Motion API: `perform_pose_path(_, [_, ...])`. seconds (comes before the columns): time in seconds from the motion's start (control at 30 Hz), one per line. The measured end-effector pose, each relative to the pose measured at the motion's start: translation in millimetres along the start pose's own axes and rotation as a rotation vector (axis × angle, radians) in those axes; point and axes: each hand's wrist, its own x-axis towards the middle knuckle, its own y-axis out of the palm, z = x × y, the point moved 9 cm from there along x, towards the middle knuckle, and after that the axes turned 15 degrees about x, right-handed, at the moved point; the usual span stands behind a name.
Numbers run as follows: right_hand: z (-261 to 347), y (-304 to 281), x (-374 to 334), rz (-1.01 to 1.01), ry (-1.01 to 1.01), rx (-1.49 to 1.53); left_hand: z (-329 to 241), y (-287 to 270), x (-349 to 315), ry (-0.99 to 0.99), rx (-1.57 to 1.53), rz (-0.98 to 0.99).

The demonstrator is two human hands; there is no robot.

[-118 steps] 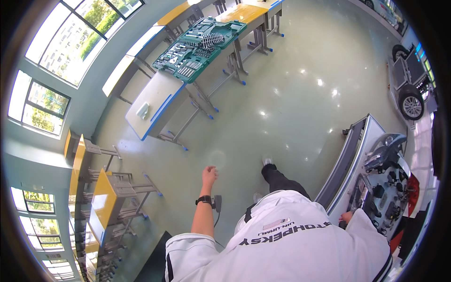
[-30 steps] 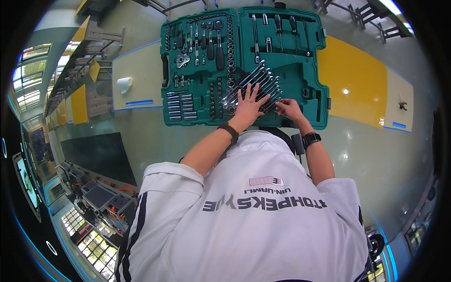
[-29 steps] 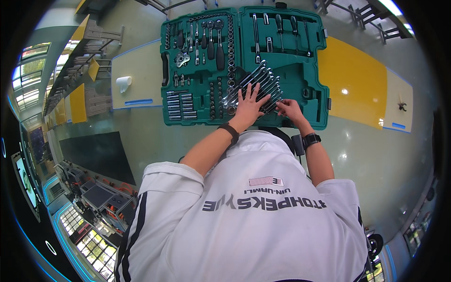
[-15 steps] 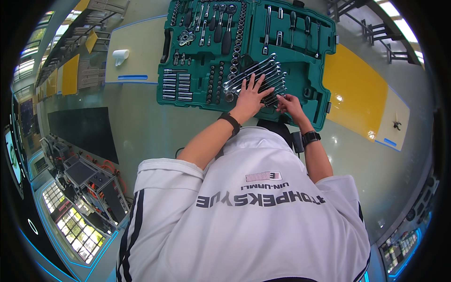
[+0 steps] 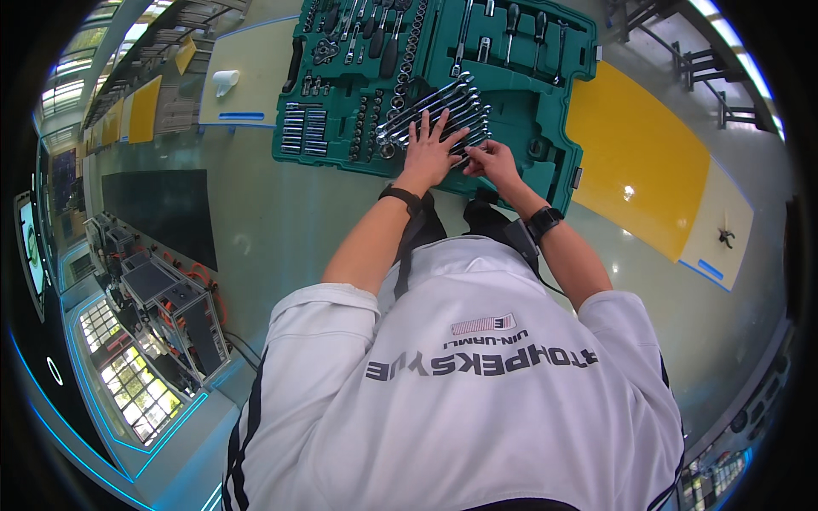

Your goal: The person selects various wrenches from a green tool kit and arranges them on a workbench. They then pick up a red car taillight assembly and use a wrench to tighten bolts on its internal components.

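An open green tool case (image 5: 518,102) lies in front of me. A fan of silver combination wrenches (image 5: 464,104), graded by length, rests across its near middle. My left hand (image 5: 431,155) lies on the wrenches with its fingers spread, covering part of the row. Just to its right, my right hand (image 5: 496,165) pinches the end of a small wrench at the near side of the row. Its fingertips partly hide that end. Long silver sockets (image 5: 304,128) and a column of dark bits (image 5: 358,128) fill the case left of the wrenches.
Ratchets (image 5: 390,51) and screwdrivers (image 5: 512,32) sit in the case's far part. A yellow-topped table (image 5: 630,162) stands at right. On a pale table (image 5: 256,77) at far left lies a white cylinder (image 5: 225,81). Framed equipment (image 5: 166,298) stands at lower left.
The view has shifted, so case and hands appear slightly farther left and higher. Both hands keep nearly the same places on the wrenches; the right fingers have drawn slightly closer to the left hand.
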Motion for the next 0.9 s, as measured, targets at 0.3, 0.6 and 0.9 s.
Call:
perform_pose_path(0.3, [72,58,-27,0.280,-0.149,-0.180,28,-48,-29,-0.179,-0.956,-0.060])
perform_pose_path(0.6, [-99,239,-85,0.947,0.208,-0.494,80,7,-368,-1.047,-1.242,-0.125])
perform_pose_path(0.9, [-247,373,-276,1.855,0.276,-1.462,-8,34,-577,-1.488,-1.575,-0.898])
